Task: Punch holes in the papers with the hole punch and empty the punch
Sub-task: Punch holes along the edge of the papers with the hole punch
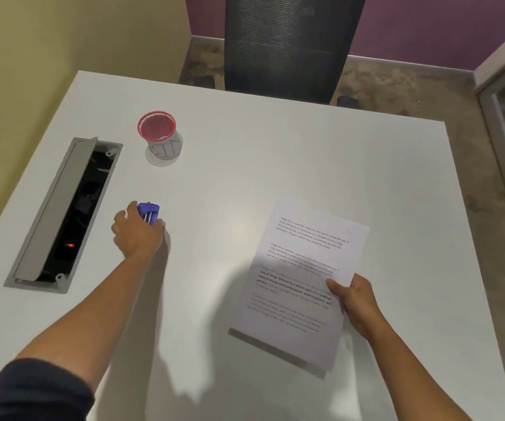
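A small blue hole punch [148, 212] rests on the white table [245, 165] left of centre. My left hand [137, 233] wraps around its near side, thumb and fingers closed on it. A sheet or thin stack of printed papers [303, 278] is lifted off the table at the right, casting a shadow beneath its near edge. My right hand [356, 302] pinches the papers at their right edge, thumb on top.
A red mesh cup [158, 132] with a white paper label stands beyond the punch. An open grey cable box [62, 214] is set into the table at the left. A dark mesh chair [287, 44] stands at the table's far edge.
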